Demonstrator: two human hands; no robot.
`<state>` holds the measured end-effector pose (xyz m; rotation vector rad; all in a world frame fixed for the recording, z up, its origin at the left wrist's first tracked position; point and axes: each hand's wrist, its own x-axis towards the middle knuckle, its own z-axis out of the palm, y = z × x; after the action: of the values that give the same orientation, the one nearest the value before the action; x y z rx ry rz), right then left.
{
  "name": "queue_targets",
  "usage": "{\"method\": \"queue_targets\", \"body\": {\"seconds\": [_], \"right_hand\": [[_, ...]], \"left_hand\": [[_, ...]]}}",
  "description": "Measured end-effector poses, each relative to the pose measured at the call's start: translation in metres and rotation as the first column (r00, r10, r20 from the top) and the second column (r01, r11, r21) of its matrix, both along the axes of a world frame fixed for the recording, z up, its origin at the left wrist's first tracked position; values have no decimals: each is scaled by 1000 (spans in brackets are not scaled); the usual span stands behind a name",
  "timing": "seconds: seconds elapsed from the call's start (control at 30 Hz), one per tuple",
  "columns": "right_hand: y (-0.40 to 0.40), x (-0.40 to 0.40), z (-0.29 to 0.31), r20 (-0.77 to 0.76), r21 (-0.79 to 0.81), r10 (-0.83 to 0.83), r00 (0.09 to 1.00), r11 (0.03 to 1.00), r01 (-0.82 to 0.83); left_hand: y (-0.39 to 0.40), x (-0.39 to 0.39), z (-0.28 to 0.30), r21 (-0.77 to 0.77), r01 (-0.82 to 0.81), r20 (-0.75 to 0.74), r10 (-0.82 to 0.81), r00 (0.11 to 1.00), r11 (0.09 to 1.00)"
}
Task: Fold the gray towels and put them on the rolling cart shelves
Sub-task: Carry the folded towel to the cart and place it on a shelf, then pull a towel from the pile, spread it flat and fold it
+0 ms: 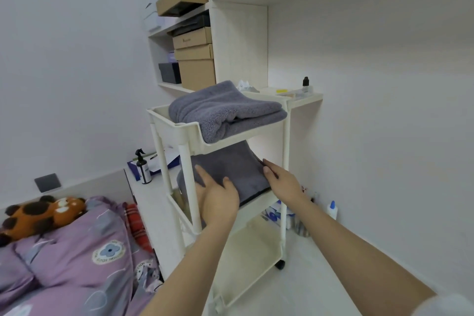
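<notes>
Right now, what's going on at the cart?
A person is settling a folded gray towel onto the middle shelf of the white rolling cart. The left hand lies flat on the towel's front edge, and the right hand presses its right side with straight fingers. Another folded gray towel already sits on the top shelf. The bottom shelf holds no towel.

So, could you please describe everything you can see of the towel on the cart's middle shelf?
The middle-shelf towel is dark gray, soft-looking terry cloth, folded into a thick flat bundle. It lies on the middle shelf of the white rolling cart, its front edge reaching the shelf's lip. The left hand lies on its front left, fingers straight; the right hand touches its right edge.
</notes>
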<state>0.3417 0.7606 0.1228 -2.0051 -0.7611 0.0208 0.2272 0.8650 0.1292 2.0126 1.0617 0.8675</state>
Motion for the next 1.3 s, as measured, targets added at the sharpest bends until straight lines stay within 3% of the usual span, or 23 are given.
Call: {"method": "queue_targets", "body": {"seconds": [0.1,0.2,0.33,0.5,0.67,0.8,0.97,1.1,1.3], "right_hand": [[-20,-22,-1,-41,84,-26,999,996,30],[-46,-43,-3,-58,199,-126,990,971,136],[-101,-78,-14,-36,256,-292,956,922,292],[-186,-126,-34,-26,279,-525,851,813,511],[-296,-201,-58,2,197,-784,620,609,769],[-391,-283,-81,-16,132,-937,348,343,930],[-486,-381,-108,-77,58,-996,54,50,997],[-563,-459,-131,-119,3,-976,-183,-184,983],[-663,-535,-163,-150,-70,-931,-333,-326,943]], "left_hand": [[-23,-7,-4,219,152,-115,-129,985,964],[-47,-16,-3,326,270,-119,-243,963,906],[-87,-28,-5,244,498,-131,-480,867,832],[-158,-37,-20,4,778,-79,-775,627,629],[-264,-59,-46,-117,955,2,-961,276,274],[-369,-97,-65,-180,984,-9,-1000,-19,-17],[-477,-153,-84,-250,932,-6,-962,-273,-263],[-571,-209,-104,-336,847,-12,-898,-441,-412],[-691,-269,-130,-409,771,-14,-842,-540,-488]]}}
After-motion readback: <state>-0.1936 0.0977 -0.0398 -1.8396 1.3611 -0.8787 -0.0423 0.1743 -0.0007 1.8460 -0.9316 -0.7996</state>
